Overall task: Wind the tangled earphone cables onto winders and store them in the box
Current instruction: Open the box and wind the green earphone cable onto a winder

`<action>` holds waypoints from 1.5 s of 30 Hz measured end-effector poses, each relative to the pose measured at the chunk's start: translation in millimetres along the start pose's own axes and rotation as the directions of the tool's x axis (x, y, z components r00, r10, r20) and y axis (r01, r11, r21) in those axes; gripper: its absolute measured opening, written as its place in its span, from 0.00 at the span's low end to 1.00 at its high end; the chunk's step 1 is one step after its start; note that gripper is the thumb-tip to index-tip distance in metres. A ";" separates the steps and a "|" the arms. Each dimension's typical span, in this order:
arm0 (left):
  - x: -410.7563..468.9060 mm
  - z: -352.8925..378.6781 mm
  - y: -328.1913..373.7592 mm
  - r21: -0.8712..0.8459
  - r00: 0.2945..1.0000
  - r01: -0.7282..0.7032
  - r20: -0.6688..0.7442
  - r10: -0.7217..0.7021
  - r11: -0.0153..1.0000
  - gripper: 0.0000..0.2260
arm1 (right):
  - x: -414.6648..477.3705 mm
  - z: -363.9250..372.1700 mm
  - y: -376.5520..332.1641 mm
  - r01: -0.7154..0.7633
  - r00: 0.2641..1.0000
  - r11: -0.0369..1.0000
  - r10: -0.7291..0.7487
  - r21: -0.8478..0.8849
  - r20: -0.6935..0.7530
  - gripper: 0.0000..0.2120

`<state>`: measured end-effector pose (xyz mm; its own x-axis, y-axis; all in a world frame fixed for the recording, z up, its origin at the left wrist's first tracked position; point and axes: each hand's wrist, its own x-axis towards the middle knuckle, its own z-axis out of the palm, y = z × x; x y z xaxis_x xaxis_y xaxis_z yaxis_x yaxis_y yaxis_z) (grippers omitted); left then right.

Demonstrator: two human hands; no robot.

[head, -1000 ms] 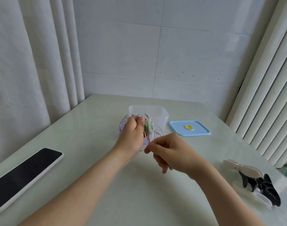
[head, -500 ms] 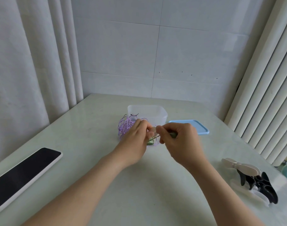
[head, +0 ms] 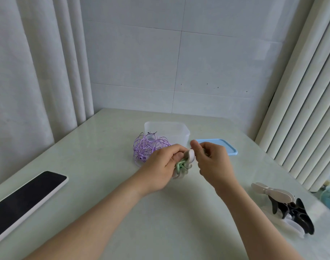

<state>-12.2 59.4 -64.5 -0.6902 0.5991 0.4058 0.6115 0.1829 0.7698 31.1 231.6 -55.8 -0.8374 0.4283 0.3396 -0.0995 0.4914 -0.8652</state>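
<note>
We record a pale table with a dark phone at its left edge. The left hand and right hand meet over the table's middle. Behind them stands a clear box, with a blue lid to its right. Spare winders are heaped at right. A purple cable tangle lies against the box. The left hand grips a white winder wrapped in green cable. The right hand's thumb and forefinger pinch together beside the winder; we cannot tell what they hold.

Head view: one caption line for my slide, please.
Left hand grips a white winder with green cable; purple tangle lies by the box.
</note>
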 end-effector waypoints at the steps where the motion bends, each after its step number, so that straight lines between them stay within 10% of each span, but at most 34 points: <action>1: 0.4 -0.6 0.4 -0.031 1.000 0.005 -0.008 -0.005 0.999 0.13 | 0.1 -0.8 0.7 -0.064 0.997 0.995 0.061 0.077 0.048 0.25; 11: 9.1 -6.7 -5.9 -0.238 0.905 0.189 -0.336 -0.263 0.953 0.14 | -14.7 18.1 -6.0 -0.186 0.948 0.910 0.068 0.371 0.310 0.08; 39: 13.8 -6.3 -13.1 -0.210 0.843 0.225 -0.448 -0.299 0.951 0.13 | -15.3 15.7 -5.7 -0.230 0.947 0.844 0.081 0.485 0.310 0.14; 45: 12.9 -3.3 -7.9 -0.089 0.793 0.232 -0.560 -0.241 0.969 0.09 | -21.1 24.4 -7.8 0.178 0.964 0.980 -0.193 0.093 0.183 0.13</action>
<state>-27.3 63.1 -63.8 -0.9113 -0.0054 0.4118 0.3979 0.2463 0.8837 36.4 200.3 -65.2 -0.8865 0.1793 0.4265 -0.2967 0.4871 -0.8214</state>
